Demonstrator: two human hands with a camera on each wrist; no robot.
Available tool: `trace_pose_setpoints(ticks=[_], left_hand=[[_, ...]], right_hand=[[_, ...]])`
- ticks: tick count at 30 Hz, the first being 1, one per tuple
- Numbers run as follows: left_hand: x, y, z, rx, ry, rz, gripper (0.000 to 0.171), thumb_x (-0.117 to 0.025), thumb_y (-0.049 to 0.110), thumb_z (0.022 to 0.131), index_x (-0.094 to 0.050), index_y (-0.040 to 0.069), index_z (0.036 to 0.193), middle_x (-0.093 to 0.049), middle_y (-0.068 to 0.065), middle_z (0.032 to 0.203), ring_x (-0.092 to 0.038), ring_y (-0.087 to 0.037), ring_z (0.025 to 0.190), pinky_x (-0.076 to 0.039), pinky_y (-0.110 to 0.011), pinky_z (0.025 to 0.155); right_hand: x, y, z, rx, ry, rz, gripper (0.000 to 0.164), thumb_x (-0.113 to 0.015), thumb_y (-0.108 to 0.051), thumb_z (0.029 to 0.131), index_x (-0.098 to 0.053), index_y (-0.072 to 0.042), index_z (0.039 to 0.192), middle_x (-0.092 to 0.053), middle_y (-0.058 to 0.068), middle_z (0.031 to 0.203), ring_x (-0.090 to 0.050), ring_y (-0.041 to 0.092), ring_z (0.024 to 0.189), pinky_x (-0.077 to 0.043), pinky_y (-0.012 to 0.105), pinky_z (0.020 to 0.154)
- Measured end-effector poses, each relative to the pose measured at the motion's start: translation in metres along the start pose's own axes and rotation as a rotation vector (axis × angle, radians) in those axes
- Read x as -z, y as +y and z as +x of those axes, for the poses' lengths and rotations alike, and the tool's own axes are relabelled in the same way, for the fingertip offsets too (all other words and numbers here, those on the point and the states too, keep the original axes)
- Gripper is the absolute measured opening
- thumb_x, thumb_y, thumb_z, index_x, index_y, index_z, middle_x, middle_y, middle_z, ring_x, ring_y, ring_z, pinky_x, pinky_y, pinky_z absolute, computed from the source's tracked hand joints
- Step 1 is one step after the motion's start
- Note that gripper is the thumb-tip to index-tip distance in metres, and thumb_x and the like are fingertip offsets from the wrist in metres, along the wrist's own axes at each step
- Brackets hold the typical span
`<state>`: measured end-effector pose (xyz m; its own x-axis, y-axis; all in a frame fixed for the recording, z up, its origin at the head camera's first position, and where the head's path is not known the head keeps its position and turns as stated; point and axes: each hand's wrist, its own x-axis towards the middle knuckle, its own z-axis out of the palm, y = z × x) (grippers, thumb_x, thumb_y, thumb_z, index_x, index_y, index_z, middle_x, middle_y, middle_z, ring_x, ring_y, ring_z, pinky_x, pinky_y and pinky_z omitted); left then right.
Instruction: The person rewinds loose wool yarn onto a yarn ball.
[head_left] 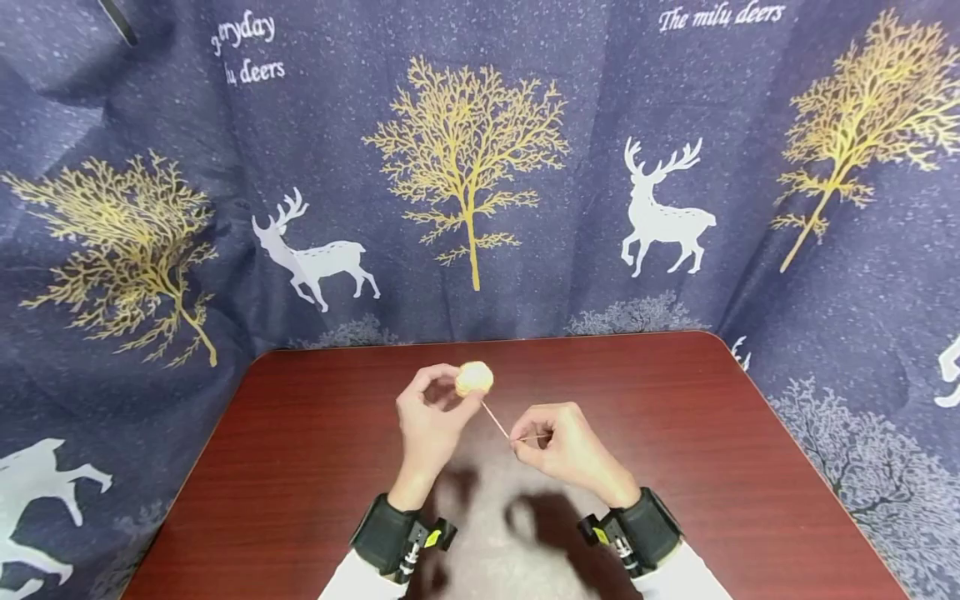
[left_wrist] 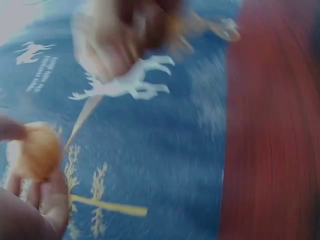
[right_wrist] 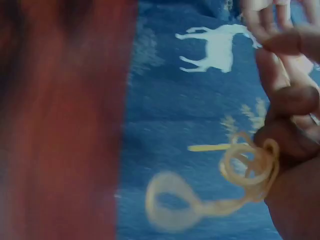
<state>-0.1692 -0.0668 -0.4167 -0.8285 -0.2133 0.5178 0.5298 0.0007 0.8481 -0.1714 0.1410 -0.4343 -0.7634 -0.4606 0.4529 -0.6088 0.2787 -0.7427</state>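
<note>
A small round yellow-orange ball (head_left: pixel 474 379) is pinched between the thumb and fingertips of my left hand (head_left: pixel 431 425), raised above the table. From the ball a thin pale cord (head_left: pixel 495 419) runs down to my right hand (head_left: pixel 566 446), which pinches it between thumb and curled fingers. Blurred in the left wrist view, the ball (left_wrist: pixel 42 152) has the cord (left_wrist: pixel 82 120) stretched up from it. Coiled loops of the cord (right_wrist: pixel 247 170) stick out beside the right hand in the right wrist view, with a wider loop (right_wrist: pixel 170 200) at the end.
Beneath both hands lies a dark red wooden table (head_left: pixel 315 467) with rounded far corners. A blue curtain (head_left: pixel 525 308) printed with white deer and golden trees hangs behind and around it. A black wrist strap (head_left: pixel 386 537) with a small camera sits on each wrist.
</note>
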Motion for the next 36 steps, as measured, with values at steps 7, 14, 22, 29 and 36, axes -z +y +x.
trace_pose_setpoints(ticks=[7,14,22,29,36], left_hand=[[0.012,-0.013,-0.004,-0.126,-0.485,0.481,0.036,-0.085,0.0,0.06,-0.065,0.008,0.089,-0.063,-0.001,0.089,-0.063,-0.016,0.078,-0.058,-0.033,0.068],[0.023,-0.004,-0.002,0.024,-1.073,0.227,0.034,-0.081,-0.002,0.063,-0.066,0.012,0.091,-0.065,0.003,0.089,-0.063,-0.006,0.083,-0.06,-0.033,0.076],[0.019,0.011,0.008,-0.017,-0.774,-0.64,0.03,-0.083,-0.003,0.074,-0.063,0.003,0.096,-0.063,-0.005,0.108,-0.06,-0.018,0.103,-0.057,-0.034,0.088],[0.009,0.002,0.018,-0.064,-0.037,-0.2,0.035,-0.079,-0.014,0.067,-0.067,0.002,0.096,-0.063,-0.007,0.103,-0.065,-0.016,0.094,-0.056,-0.025,0.082],[0.031,-0.021,0.012,-0.074,-0.306,0.623,0.038,-0.086,0.004,0.057,-0.065,0.011,0.088,-0.062,0.001,0.09,-0.059,-0.015,0.08,-0.05,-0.031,0.07]], right_hand=[[0.025,-0.003,0.006,-0.052,0.061,0.5,0.026,-0.067,0.009,0.084,-0.076,-0.015,0.087,-0.061,-0.007,0.065,-0.042,0.003,0.048,-0.034,0.021,0.038],[0.031,0.014,0.01,-0.17,0.216,1.621,0.03,-0.041,-0.003,0.104,-0.066,-0.005,0.087,-0.055,-0.002,0.069,-0.025,0.008,0.058,-0.021,0.018,0.051],[0.011,0.031,0.011,-0.468,0.389,0.744,0.01,-0.066,-0.001,0.091,-0.074,-0.007,0.088,-0.061,-0.003,0.064,-0.047,0.005,0.05,-0.039,0.018,0.044],[0.006,0.02,0.0,-0.192,-0.115,0.084,0.02,-0.076,0.003,0.077,-0.077,-0.017,0.083,-0.07,-0.006,0.074,-0.06,0.01,0.064,-0.052,0.025,0.059],[0.038,-0.002,0.008,-0.028,-0.058,0.395,0.019,-0.071,0.008,0.081,-0.075,-0.01,0.086,-0.068,-0.001,0.072,-0.048,0.003,0.054,-0.041,0.02,0.045]])
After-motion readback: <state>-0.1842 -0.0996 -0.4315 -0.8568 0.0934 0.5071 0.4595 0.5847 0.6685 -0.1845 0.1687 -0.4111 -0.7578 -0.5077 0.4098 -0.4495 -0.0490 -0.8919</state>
